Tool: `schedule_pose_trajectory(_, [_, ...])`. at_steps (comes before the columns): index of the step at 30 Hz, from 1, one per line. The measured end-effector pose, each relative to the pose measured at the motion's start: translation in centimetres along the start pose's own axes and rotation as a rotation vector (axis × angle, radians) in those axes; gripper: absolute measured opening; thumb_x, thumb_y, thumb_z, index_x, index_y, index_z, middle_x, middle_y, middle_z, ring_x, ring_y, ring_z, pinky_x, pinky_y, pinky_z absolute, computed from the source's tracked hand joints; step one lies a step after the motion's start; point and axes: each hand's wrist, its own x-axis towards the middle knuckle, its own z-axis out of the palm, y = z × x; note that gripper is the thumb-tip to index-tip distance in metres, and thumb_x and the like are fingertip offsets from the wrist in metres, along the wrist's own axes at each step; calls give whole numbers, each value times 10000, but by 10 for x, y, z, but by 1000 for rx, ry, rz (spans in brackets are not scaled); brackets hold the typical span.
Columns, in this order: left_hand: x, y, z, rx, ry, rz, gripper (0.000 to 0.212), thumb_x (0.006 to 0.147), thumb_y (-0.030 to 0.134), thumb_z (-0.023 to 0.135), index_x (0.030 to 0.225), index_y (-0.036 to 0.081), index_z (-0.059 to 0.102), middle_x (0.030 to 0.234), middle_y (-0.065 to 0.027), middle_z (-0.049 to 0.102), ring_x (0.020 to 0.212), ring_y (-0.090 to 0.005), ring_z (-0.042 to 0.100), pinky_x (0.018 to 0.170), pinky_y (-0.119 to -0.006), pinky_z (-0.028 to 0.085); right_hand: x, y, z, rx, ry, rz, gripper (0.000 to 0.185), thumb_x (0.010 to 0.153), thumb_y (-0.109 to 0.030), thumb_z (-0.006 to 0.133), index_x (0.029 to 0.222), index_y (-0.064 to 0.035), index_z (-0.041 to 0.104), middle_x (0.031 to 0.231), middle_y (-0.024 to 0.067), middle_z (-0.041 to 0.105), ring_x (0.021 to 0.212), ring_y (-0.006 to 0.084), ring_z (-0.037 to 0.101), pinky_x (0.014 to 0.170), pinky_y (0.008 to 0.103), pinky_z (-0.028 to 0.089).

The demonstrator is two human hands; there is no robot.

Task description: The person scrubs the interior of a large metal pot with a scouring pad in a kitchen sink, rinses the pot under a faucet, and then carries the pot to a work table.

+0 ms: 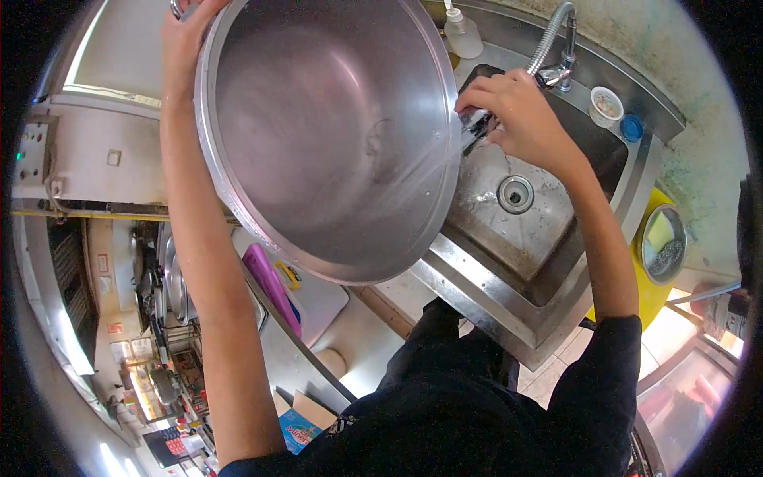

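A large round metal basin is tipped on its side, its hollow facing me, over the left part of the sink. At the top left, my left hand grips the basin by its far left rim, near a ring handle. My right hand holds a spray head at the basin's right rim. Water streams from it across the inside wall. A coiled metal hose runs from the spray head up to the tap. Below lies the steel sink with its drain, wet with drops.
Behind the sink stand a pump bottle, a white cup and a blue lid. To the right, a metal bowl with a sponge and scourer sits on a yellow container. Purple and white boards lie at left.
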Motion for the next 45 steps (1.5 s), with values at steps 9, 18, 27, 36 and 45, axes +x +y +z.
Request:
schedule_pose_trajectory(9, [-10,-2,25,-4,-109,84,502,800,154,555,1236,-39,397,1092,-142,582,1028,-189,538,897,-261,383,62,-7,3,164,406,210,418,559,-66,703,959,-144,610,977,16,601,882,154,577,834,340,363])
schedule_pose_trajectory(18, [-26,9,21,52,-121,120,507,800,158,552,1240,-37,392,1097,-143,580,1033,-192,535,907,-261,374,88,-8,24,-114,625,201,366,619,-64,670,969,-49,565,958,111,557,876,309,524,875,430,342])
schedule_pose_trajectory(27, [-39,17,23,61,-54,92,524,799,155,540,1255,-38,369,1109,-148,571,1056,-198,520,936,-265,346,66,-61,157,89,438,-112,335,737,-75,585,1070,-82,550,1206,92,486,1110,247,465,921,382,381])
schedule_pose_trajectory(36, [-38,13,15,3,-111,110,547,780,144,535,1262,-42,356,1098,-154,573,1083,-199,501,961,-278,327,130,-144,223,502,304,-271,525,846,-248,479,1327,-127,310,1398,64,259,1293,225,232,1052,401,220])
schedule_pose_trajectory(45, [-40,16,21,31,-81,127,605,739,147,543,1272,-58,343,1124,-183,553,1130,-234,468,997,-306,294,199,-173,219,593,508,-215,580,837,-318,476,1345,-123,278,1432,50,185,1318,218,179,1065,439,154])
